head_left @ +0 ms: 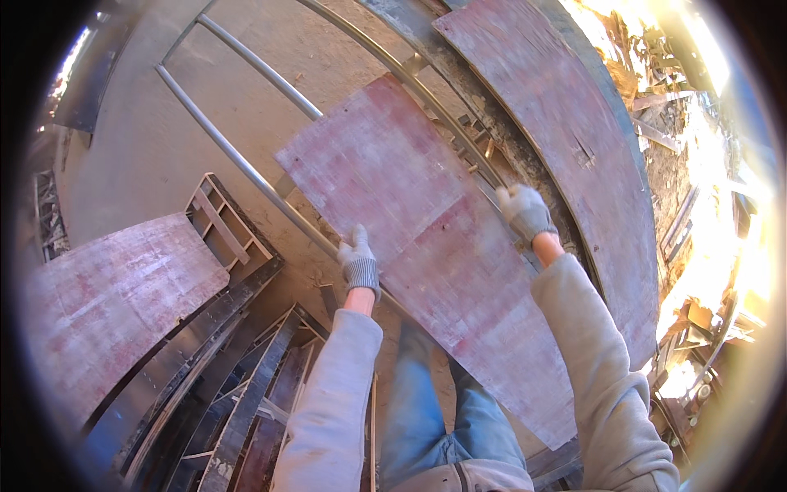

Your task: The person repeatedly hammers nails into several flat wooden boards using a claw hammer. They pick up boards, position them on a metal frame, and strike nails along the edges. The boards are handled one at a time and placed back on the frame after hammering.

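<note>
A reddish, dusty plywood panel [410, 184] lies lengthwise over a frame of metal tubes in front of me, its near end reaching past my legs. My left hand [358, 256], in a pale knit-cuffed glove, is closed at the panel's left edge, where the left tube [246, 164] runs alongside. At the opposite edge my right hand [525, 209], gloved too, is closed in a fist. It covers the place where the right tube [430, 98] and the panel edge meet. Whether the fingers also wrap the tubes is hidden.
Another long reddish panel [566, 131] rests on a dark support to the right. On the left, a similar panel [131, 279] lies on stacked framed panels [225, 221]. Metal-framed forms [254, 394] stand beside my left arm. Scrap wood [676, 213] is heaped at the far right.
</note>
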Demonstrator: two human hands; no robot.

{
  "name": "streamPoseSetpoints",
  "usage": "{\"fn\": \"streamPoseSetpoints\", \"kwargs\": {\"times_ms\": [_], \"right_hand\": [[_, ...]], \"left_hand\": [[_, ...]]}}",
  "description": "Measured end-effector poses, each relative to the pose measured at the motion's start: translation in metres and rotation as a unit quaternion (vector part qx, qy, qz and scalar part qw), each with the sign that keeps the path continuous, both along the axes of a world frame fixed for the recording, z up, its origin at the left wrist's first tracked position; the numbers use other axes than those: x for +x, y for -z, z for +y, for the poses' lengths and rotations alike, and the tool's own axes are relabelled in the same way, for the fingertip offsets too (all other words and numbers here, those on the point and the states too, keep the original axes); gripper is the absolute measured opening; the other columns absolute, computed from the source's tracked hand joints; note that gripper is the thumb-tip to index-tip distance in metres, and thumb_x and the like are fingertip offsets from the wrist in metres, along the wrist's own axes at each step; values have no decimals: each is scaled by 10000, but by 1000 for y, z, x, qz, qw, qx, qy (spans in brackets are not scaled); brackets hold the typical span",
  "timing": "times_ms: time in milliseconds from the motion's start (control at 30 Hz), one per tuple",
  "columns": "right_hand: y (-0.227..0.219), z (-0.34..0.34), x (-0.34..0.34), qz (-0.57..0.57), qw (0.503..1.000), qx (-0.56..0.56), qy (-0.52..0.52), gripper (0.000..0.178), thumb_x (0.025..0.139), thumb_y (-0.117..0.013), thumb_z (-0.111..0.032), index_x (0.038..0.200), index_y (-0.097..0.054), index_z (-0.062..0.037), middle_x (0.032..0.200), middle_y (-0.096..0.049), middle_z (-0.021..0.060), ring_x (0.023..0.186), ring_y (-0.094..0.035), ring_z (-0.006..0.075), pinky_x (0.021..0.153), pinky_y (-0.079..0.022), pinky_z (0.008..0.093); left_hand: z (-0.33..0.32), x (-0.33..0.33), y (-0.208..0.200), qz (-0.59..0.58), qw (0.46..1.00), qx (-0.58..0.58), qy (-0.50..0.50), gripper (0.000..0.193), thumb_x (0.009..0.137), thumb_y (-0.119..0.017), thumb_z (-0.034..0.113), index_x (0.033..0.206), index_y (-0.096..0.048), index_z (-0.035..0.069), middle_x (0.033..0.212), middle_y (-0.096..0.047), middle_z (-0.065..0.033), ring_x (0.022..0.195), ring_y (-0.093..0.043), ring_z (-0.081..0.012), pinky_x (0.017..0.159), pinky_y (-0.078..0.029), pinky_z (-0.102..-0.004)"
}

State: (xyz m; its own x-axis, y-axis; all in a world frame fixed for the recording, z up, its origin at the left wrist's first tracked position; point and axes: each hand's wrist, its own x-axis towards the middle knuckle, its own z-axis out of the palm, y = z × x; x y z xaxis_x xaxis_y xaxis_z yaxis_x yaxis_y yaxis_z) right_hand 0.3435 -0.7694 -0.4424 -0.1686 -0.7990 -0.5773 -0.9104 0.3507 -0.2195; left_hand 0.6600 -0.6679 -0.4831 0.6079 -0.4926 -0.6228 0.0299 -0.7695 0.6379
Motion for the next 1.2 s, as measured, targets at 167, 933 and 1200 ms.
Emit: {"fn": "streamPoseSetpoints", "kwargs": {"times_ms": [167,933,1200], "right_hand": [[28,36,-25,-56,980,193,7,617,948,-546,-555,1032,-759,19,1054,-750,238,1056,-692,436,913,-524,492],[-182,223,125,-295,921,-38,-252,263,860,-718,-338,770,-701,-91,641,-676,129,589,-697,343,533,-531,487],[-253,181,73,-518,840,-108,115,445,976,-665,-167,597,-473,-32,521,-443,39,463,-490,114,464,-397,311]], "left_hand": [[5,4,24,-8,997,72,12,721,1031,-585,544,1338,-593,-108,1274,-701,-232,1155,-674,-325,997,-515,-391],[64,4,-195,352,913,-171,-111,1049,902,-419,874,1549,-410,48,1563,-456,-125,1405,-437,-294,1206,-348,-468],[86,4,-221,-190,939,-193,210,879,983,-685,512,1552,-347,-67,1571,-411,-267,1446,-424,-357,1203,-352,-421]]}}
